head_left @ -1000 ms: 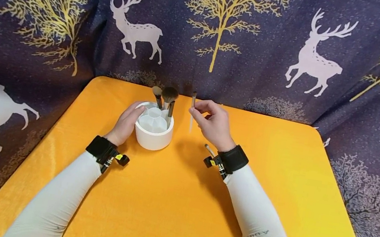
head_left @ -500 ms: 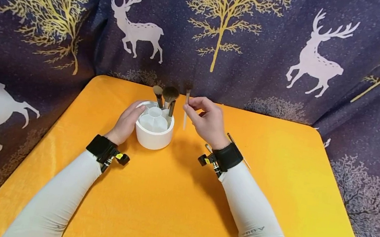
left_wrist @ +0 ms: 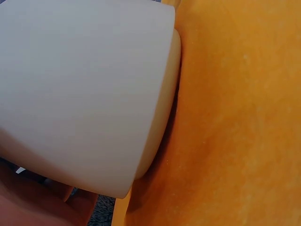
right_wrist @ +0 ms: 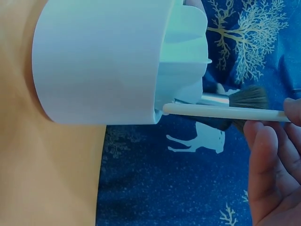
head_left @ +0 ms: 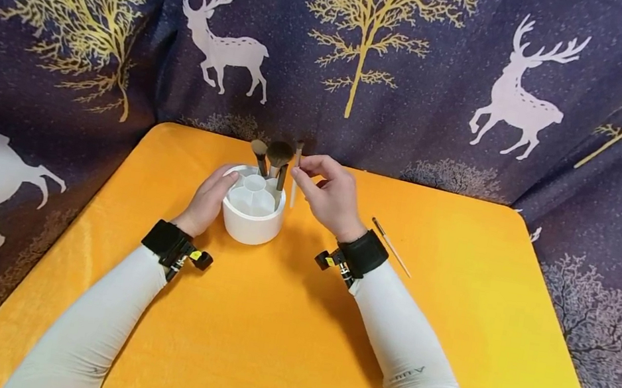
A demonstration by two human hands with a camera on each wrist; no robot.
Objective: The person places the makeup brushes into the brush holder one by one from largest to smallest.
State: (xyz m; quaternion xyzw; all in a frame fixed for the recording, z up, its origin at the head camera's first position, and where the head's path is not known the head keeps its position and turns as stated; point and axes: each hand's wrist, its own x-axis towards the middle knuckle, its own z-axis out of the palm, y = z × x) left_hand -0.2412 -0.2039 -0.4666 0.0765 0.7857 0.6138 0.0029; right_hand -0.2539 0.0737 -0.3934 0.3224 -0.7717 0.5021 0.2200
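Note:
My left hand (head_left: 208,195) grips the left side of a white round brush holder (head_left: 250,228), its thumb over the rim. The holder has clear compartments and stands upright on the table; its wall (left_wrist: 84,94) fills much of the left wrist view. My right hand (head_left: 331,197) pinches a slim makeup brush (head_left: 293,193) upright, bristles up, just right of the holder. In the right wrist view, the white handle end of that brush (right_wrist: 211,111) is at the holder's rim; I cannot tell whether they touch. Several brushes, including a big fluffy one (head_left: 279,153), stand in the back compartments.
One thin makeup brush (head_left: 391,246) lies on the orange tablecloth (head_left: 266,335) beyond my right wrist. Behind the table hangs a dark blue cloth (head_left: 398,93) printed with deer and trees.
My right hand has moved left with the pinched brush, up to the holder's right side. The brush lying on the table has come into view. My left hand and the holder have stayed put.

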